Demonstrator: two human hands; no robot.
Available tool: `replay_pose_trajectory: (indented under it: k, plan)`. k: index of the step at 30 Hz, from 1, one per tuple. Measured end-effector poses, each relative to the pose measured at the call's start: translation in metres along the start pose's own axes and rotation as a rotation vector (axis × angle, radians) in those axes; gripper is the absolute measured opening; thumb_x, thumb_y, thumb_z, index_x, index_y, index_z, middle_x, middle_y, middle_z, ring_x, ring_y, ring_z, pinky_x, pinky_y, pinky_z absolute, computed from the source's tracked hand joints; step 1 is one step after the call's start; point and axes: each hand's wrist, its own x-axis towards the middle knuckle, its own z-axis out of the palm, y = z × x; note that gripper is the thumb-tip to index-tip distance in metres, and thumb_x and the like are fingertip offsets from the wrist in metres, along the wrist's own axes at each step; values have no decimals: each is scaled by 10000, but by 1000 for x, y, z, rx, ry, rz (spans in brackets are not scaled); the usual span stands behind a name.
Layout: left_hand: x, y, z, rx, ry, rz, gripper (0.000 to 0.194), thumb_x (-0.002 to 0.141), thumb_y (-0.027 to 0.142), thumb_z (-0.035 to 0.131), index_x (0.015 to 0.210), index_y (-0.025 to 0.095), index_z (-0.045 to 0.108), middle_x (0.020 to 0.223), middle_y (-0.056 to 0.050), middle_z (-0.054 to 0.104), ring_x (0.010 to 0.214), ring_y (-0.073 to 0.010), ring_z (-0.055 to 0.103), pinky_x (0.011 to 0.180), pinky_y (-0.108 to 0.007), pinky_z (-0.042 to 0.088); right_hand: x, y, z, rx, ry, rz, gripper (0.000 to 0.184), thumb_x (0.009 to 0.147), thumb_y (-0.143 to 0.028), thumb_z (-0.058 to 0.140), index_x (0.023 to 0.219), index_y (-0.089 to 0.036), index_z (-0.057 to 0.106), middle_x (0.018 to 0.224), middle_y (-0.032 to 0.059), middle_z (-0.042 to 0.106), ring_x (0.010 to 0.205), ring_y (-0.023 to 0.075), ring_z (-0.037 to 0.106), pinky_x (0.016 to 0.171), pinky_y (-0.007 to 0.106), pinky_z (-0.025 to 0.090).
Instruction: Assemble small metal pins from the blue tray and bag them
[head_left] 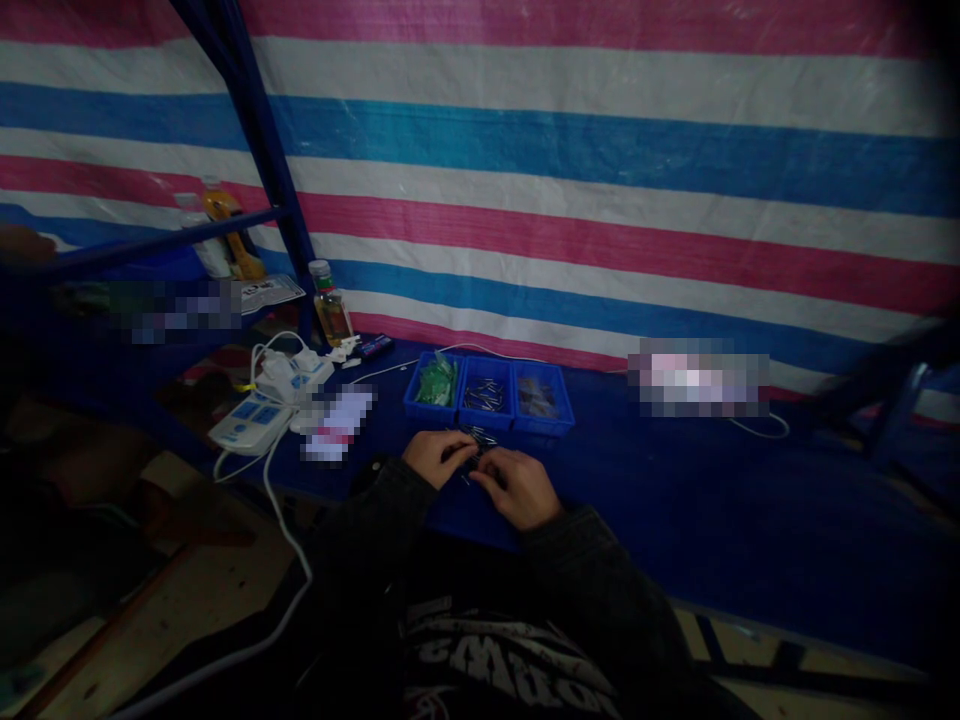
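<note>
Two bare hands work low and close together, the left hand and the right hand turned knuckles-up with their fingers curled toward each other. Their fingertips converge on a small bunch of thin silver metal pins, which lies against the near edge of the fingers. The fingers hide any actual pinch, so I cannot tell whether either hand grips a pin or has let go. Pieces this fine seem best handled as here, with the wrists low and the fingertips working just above the surface.

Black knit sleeves run back from both wrists. Just beyond the fingers, three rectangular blue plastic trays sit side by side on a deep blue cloth-covered bench. The left blue tray holds green pieces, the middle blue tray holds silver pins, and the right blue tray holds greyish pieces. Farther left lies a white plastic power strip with a white cable. A clear bottle of amber liquid stands against a pink, white and blue striped tarpaulin.
</note>
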Motion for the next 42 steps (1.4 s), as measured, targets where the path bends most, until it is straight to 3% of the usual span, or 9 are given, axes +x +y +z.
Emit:
replay_pose_trajectory:
  k: [4,11,17,21,28,33,39,42]
  plan:
    - [-1,4,-2,-53,1,-38,272,933,375,545,941,174,729,696,-11,696,638,-121,630,603,-195,446,0,-6,-1,-88,-73,-27,250,853,-455,686,883,-209,659,758,-9,644,694,139,590,758,265,377]
    - [-1,5,-2,-69,11,-43,277,934,374,543,917,165,724,645,4,668,582,-105,602,577,-185,427,1,-6,-1,-126,-101,-71,107,933,-306,594,919,-234,671,822,-5,669,737,134,606,752,263,376]
    - [0,2,-1,-51,7,-53,299,934,383,545,917,150,731,577,16,618,536,-94,551,541,-182,391,1,-3,2,-109,-85,-96,74,923,-243,596,878,-225,653,843,5,686,741,143,615,715,263,383]
    - [0,2,-2,-11,42,-32,282,922,379,567,919,155,738,576,21,594,530,-86,498,519,-187,349,0,0,2,-45,-28,-122,69,921,-219,594,877,-226,647,836,-1,683,752,147,622,719,266,393]
    - [0,6,-5,-58,170,14,253,912,364,594,930,150,729,754,-17,651,607,-91,515,576,-203,384,-2,-3,-4,26,243,-99,136,958,-254,545,916,-206,665,760,14,653,691,148,592,679,286,389]
    - [0,4,-6,-56,131,95,261,921,346,588,854,142,736,775,-36,637,614,-95,528,580,-213,393,-2,-8,-9,62,347,-76,141,958,-255,541,900,-202,658,746,13,633,685,150,573,686,300,400]
    - [0,5,-7,-64,88,177,171,854,321,681,904,174,752,1003,-75,678,789,-139,615,664,-227,474,-4,-12,-12,108,418,-46,132,945,-256,551,877,-207,652,693,1,593,608,139,532,663,302,419]
    - [0,5,-6,-67,48,180,146,850,289,685,901,166,745,948,-68,712,807,-148,632,680,-228,480,-4,-12,-11,137,427,-38,122,936,-251,554,865,-209,644,692,0,589,610,141,536,656,298,426]
